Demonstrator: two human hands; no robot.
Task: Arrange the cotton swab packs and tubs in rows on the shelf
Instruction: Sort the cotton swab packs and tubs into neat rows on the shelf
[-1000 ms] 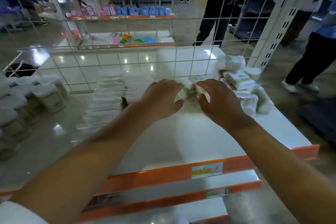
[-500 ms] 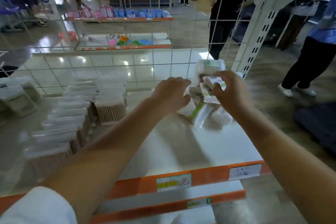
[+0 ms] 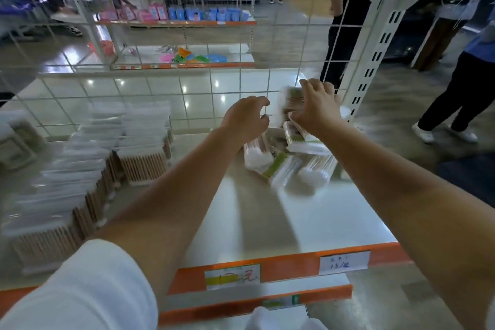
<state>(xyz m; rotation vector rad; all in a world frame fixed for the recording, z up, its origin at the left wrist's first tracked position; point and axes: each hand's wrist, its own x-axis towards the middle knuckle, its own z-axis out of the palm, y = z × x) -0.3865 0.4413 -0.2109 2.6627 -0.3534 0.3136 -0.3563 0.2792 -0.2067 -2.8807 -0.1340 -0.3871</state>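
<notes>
Swab packs (image 3: 284,163) lie in a loose heap at about two o'clock on the shelf (image 3: 308,217), some flat, some tilted across one another, just before the wire back grid (image 3: 160,88). The right hand (image 3: 317,108) reaches over the heap, fingers spread and curled down onto an upright pack (image 3: 288,100) at the rear; it seems to be gripping it, though blur hides the exact contact. The left hand (image 3: 245,120) hovers just beside it at eleven o'clock of the heap, fingers loosely curled round nothing, likely ready to steady or take a pack. At nine o'clock, neat stacks (image 3: 101,147) already stand in rows running front to back, sticks facing the aisle. The tubs (image 3: 16,136) sit at the far left. The heap probably gets sorted into a matching row next.
</notes>
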